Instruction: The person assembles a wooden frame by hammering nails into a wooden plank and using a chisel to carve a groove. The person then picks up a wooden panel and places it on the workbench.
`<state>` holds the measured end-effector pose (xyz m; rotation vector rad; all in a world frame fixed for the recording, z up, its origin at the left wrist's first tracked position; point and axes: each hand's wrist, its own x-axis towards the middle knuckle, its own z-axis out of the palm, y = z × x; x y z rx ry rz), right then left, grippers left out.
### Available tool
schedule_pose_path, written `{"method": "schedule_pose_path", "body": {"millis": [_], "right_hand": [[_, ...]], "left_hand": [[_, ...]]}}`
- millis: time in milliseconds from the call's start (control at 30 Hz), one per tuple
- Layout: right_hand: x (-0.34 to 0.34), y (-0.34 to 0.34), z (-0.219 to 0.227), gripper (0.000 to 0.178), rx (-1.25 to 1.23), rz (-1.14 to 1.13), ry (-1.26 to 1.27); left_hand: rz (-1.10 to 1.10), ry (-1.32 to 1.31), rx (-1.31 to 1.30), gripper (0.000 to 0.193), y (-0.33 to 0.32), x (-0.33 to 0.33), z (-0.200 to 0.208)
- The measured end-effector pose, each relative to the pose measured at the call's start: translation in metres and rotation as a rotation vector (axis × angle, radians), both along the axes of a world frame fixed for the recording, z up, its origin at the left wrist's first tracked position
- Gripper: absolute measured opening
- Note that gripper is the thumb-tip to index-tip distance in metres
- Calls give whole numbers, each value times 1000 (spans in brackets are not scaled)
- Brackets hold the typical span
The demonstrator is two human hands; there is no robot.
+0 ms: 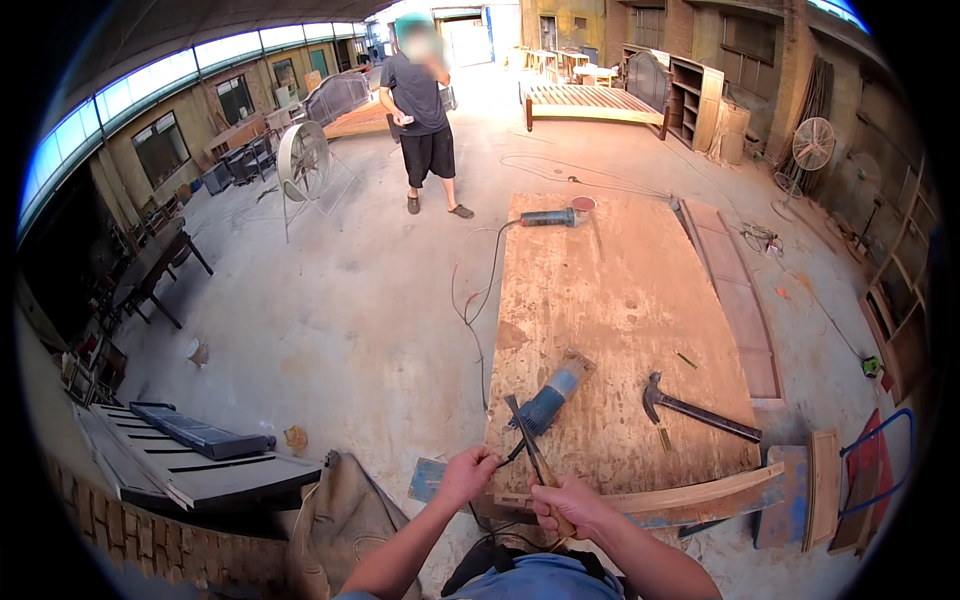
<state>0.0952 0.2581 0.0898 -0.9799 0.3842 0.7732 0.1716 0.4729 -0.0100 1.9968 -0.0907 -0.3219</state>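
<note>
Blue clothing (525, 582) shows nearest. Beyond it, the right hand (570, 505) is closed around a wooden-handled chisel (535, 456), whose blade points far and left over the desk (600, 280). The left hand (472, 474) curls near a dark cord (515, 452); whether it pinches it, I cannot tell. A blue power tool (550, 398) lies beside the blade, a hammer (705, 413) farther right.

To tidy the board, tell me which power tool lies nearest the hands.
The power tool left of the hammer; the other power tool lies at the board's far end.
</note>
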Motion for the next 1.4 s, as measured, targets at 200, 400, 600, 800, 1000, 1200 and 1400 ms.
{"method": "schedule_pose_path", "body": {"millis": [200,400,600,800,1000,1200,1400], "right_hand": [[45,-30,3,16,-235,-207,-167],[66,0,49,25,-289,-27,-385],[149,62,114,38,-472,215,-503],[198,120,260,33,-429,44,-888],[141,130,190,22,-280,250,-877],[62,69,36,21,-342,59,-411],[37,16,59,17,86,-325,-101]], "left_hand": [[-182,-260,372,28,-10,-44,-7],[-223,-318,356,32,2,-57,-19],[-241,-369,418,32,17,-61,-21],[-250,-363,326,34,15,-58,-21],[-162,-186,357,34,55,-69,-27],[-139,316,-280,54,72,-49,-47],[-222,597,-1551,84,69,55,74]]}}
